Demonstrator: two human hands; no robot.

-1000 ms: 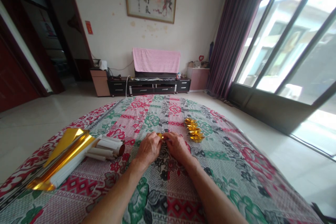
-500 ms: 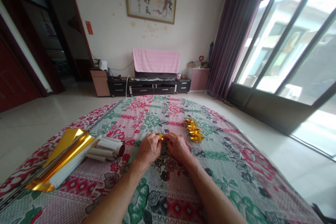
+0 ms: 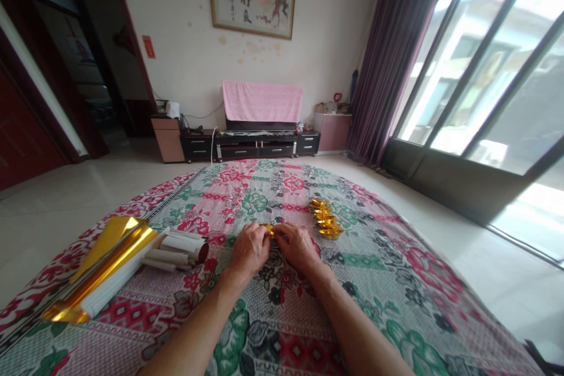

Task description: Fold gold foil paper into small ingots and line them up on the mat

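A small piece of gold foil (image 3: 268, 228) shows between my two hands, over the middle of the patterned cloth (image 3: 282, 317). My left hand (image 3: 252, 248) is closed on its left side, and my right hand (image 3: 296, 247) pinches it from the right; most of the foil is hidden by the fingers. To the right of my hands, several folded gold foil pieces (image 3: 326, 220) stand in a row. On the left lies gold foil sheeting (image 3: 117, 261), partly rolled, beside white paper rolls (image 3: 176, 249).
The cloth's round edge curves around the far side. Beyond it, a low black cabinet (image 3: 255, 145) stands against the wall, with a pink cloth (image 3: 263, 101) over something above it. Glass doors (image 3: 480, 70) are at the right.
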